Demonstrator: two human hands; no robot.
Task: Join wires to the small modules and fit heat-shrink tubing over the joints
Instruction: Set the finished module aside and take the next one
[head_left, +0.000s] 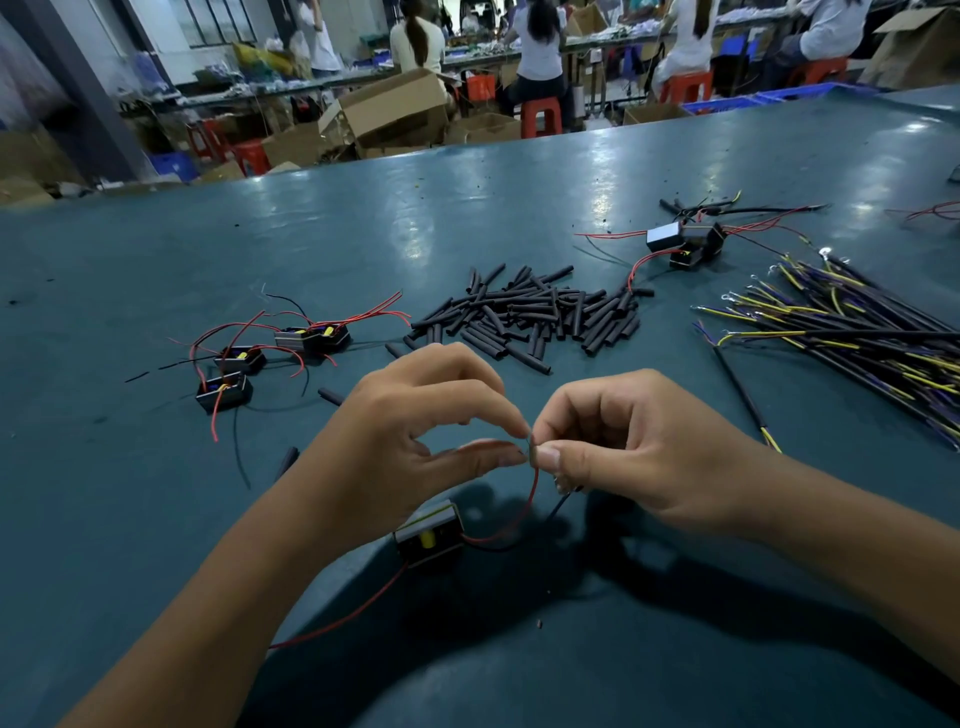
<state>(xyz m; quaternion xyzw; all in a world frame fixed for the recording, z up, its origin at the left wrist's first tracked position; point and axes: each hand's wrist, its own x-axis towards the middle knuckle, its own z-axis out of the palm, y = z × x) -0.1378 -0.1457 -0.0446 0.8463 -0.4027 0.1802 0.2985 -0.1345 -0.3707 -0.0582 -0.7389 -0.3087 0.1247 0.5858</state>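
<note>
A small black module lies on the green table below my hands, with a red wire and a black wire rising from it. My left hand pinches the top end of the red wire between thumb and forefinger. Facing it, my right hand pinches the same spot, and the fingertips of both hands meet there. The joint itself is hidden by the fingertips. A pile of black heat-shrink tubes lies beyond my hands.
Three wired modules sit at the left, and more modules at the back right. A bundle of black, yellow and purple cables lies at the right. Loose tube pieces are scattered near my left hand. People work at benches beyond the table.
</note>
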